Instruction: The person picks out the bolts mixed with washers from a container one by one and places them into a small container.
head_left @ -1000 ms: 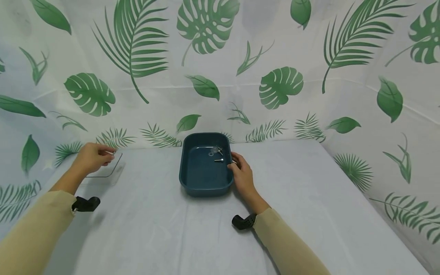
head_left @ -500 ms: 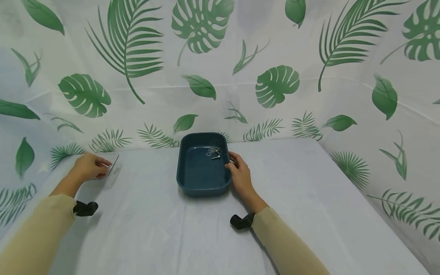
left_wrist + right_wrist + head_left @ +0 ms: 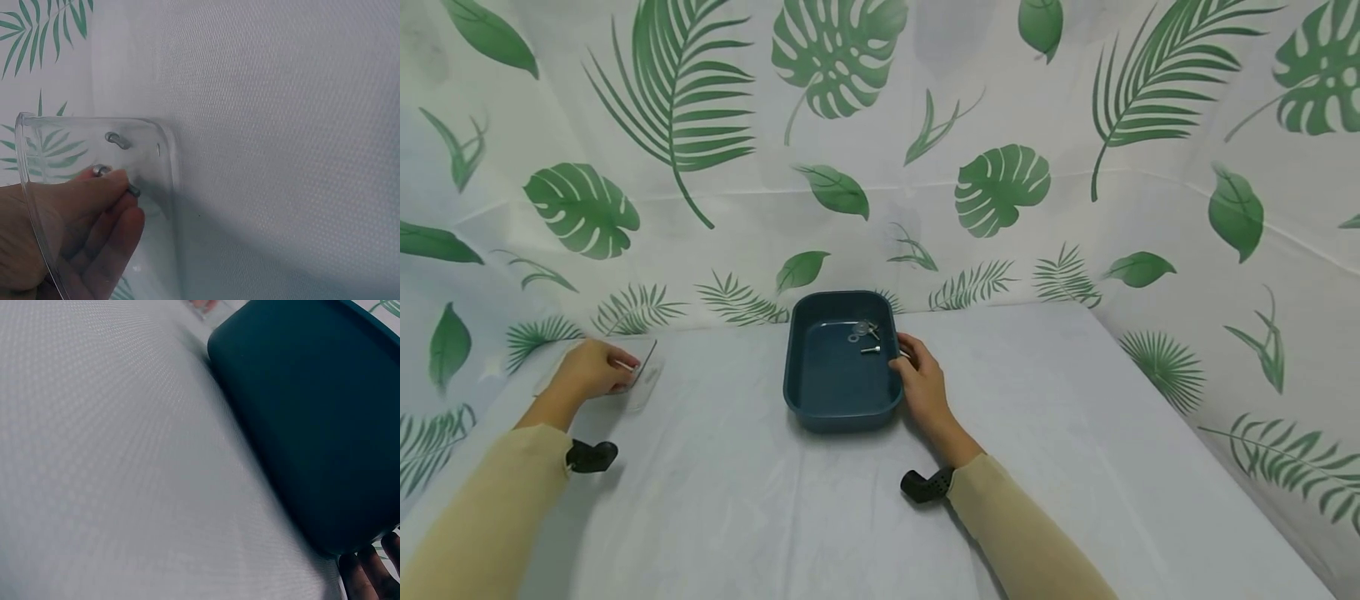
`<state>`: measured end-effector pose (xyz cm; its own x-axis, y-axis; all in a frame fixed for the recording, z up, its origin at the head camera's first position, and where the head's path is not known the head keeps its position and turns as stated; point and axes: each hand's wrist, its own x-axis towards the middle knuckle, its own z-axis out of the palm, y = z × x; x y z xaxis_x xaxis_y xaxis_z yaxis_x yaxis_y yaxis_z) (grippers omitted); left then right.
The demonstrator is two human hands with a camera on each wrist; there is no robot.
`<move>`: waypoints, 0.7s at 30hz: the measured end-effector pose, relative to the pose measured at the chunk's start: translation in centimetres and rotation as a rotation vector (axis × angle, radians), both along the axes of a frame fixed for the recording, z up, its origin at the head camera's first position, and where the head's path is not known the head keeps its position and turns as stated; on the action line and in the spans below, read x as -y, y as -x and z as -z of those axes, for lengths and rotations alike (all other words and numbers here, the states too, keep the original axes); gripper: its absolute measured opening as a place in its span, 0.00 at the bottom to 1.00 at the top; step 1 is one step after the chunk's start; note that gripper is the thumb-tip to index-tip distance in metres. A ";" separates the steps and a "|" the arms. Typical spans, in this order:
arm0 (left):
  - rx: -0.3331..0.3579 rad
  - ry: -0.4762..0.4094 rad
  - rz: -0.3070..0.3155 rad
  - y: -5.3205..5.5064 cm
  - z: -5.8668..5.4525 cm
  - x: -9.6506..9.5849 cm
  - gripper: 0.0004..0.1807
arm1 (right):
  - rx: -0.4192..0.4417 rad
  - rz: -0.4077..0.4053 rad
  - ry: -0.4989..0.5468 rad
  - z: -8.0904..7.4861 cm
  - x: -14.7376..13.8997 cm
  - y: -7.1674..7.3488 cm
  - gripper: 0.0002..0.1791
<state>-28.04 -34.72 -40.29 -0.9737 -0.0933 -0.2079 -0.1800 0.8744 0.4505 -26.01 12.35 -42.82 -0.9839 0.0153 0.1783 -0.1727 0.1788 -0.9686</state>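
Note:
My left hand (image 3: 597, 369) reaches down into a clear plastic box (image 3: 164, 206) at the table's far left. Its thumb and fingers pinch a small metal bolt (image 3: 133, 189). Just past the fingertips, a second bolt shape (image 3: 117, 140) shows through the clear plastic. My right hand (image 3: 921, 379) holds the right wall of a dark teal bin (image 3: 842, 408), thumb at the rim and fingers outside. Inside the bin lie a silver bolt (image 3: 871, 350), a clear washer (image 3: 853, 338) and other small metal pieces near the right wall.
A white cloth (image 3: 737, 500) covers the table. Behind it hangs a leaf-printed sheet (image 3: 715, 242). Each wrist carries a black camera, such as the right wrist camera (image 3: 925, 486), low over the cloth.
My left hand has come down from above the clear box's edge into it. The bolt in the teal bin turned and shifted slightly. My right hand keeps its hold on the bin.

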 end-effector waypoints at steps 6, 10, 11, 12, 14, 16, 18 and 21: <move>0.027 -0.040 -0.035 0.2 0.3 0.2 0.15 | 0.009 0.007 -0.015 -0.3 0.1 -0.1 0.27; 0.037 -0.034 -0.052 0.3 0.3 0.2 0.15 | 0.011 -0.002 -0.010 -0.3 0.1 -0.1 0.27; 0.038 -0.032 -0.052 0.3 0.3 0.2 0.15 | 0.009 -0.002 -0.010 -0.2 0.1 -0.1 0.27; 0.038 -0.031 -0.053 0.3 0.2 0.1 0.15 | 0.005 0.001 -0.013 -0.3 0.1 -0.1 0.27; 0.040 -0.029 -0.048 0.1 0.0 -0.1 0.15 | 0.000 0.004 -0.014 -0.3 0.1 -0.1 0.27; 0.037 -0.029 -0.038 0.0 -0.1 -0.2 0.15 | -0.003 0.008 -0.015 -0.3 0.1 -0.2 0.27; 0.034 -0.038 -0.035 -0.1 -0.2 -0.2 0.15 | -0.001 0.010 -0.015 -0.3 0.1 -0.2 0.27; 0.028 -0.045 -0.046 -0.1 -0.3 -0.4 0.16 | 0.003 0.005 -0.009 -0.2 0.0 -0.1 0.27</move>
<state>-27.93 -34.36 -39.99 -0.9623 -0.1274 -0.2402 -0.2324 0.8440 0.4833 -25.96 12.37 -42.64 -0.9843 0.0187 0.1755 -0.1690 0.1881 -0.9675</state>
